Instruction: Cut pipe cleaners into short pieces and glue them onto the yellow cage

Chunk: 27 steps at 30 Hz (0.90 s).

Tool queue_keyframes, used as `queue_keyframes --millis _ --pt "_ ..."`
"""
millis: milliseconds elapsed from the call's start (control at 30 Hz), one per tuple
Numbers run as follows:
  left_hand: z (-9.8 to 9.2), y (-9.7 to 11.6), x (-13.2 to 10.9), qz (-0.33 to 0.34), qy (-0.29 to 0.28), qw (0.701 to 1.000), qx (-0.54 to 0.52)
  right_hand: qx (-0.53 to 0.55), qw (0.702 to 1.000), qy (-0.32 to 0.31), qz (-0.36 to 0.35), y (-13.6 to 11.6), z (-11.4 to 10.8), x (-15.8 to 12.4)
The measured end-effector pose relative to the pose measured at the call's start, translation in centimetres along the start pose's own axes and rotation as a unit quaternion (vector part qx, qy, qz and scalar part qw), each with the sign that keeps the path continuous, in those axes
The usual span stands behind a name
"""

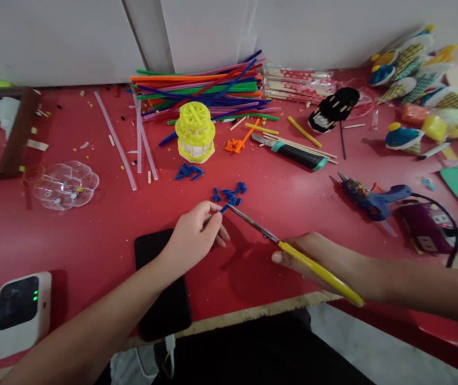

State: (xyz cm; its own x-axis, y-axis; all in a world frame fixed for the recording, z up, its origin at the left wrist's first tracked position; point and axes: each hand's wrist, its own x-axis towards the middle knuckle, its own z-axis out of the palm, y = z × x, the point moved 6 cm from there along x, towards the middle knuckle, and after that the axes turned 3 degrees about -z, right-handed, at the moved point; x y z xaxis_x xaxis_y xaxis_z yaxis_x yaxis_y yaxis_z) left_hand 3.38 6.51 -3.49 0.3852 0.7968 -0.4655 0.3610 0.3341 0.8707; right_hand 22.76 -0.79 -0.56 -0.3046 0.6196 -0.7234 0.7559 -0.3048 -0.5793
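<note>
Between thumb and fingers, my left hand (197,232) pinches a short blue pipe cleaner (224,209). My right hand (321,259) grips a pair of scissors (313,270) with yellow handles, its metal blades at the pipe cleaner's end. Just beyond the blade tips lies a loose pile of cut blue pieces (235,193). A second blue pile (189,171) sits in front of a small yellow tiered model (195,132) with a pale base. Some orange cut pieces (235,145) lie to the right of that model.
Bundled pipe cleaners (205,88) lie against the wall. A utility knife (293,152), a glue gun (373,198) and a purple power strip (429,224) are on the right. A black phone (165,310) lies under my left forearm, near a white device (22,315) and a clear divided tray (68,184).
</note>
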Motion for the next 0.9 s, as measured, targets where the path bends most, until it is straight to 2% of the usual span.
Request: queue_keyframes --millis 167,400,767,900 --pt "0.09 0.02 -0.05 0.0 0.003 1.0 -0.011 -0.002 1.0 0.016 0.005 0.5 -0.2 0.03" --pt "0.12 -0.19 -0.03 0.011 0.007 1.0 -0.021 -0.042 0.997 0.043 -0.046 0.01 -0.79 -0.24" --pt "0.27 -0.17 -0.09 0.028 0.003 0.999 -0.027 -0.035 0.997 0.026 -0.056 0.12 -0.13 -0.12" --pt "0.18 -0.13 -0.14 0.034 -0.002 0.999 -0.013 -0.038 0.999 0.009 -0.037 0.08 -0.09 0.1"
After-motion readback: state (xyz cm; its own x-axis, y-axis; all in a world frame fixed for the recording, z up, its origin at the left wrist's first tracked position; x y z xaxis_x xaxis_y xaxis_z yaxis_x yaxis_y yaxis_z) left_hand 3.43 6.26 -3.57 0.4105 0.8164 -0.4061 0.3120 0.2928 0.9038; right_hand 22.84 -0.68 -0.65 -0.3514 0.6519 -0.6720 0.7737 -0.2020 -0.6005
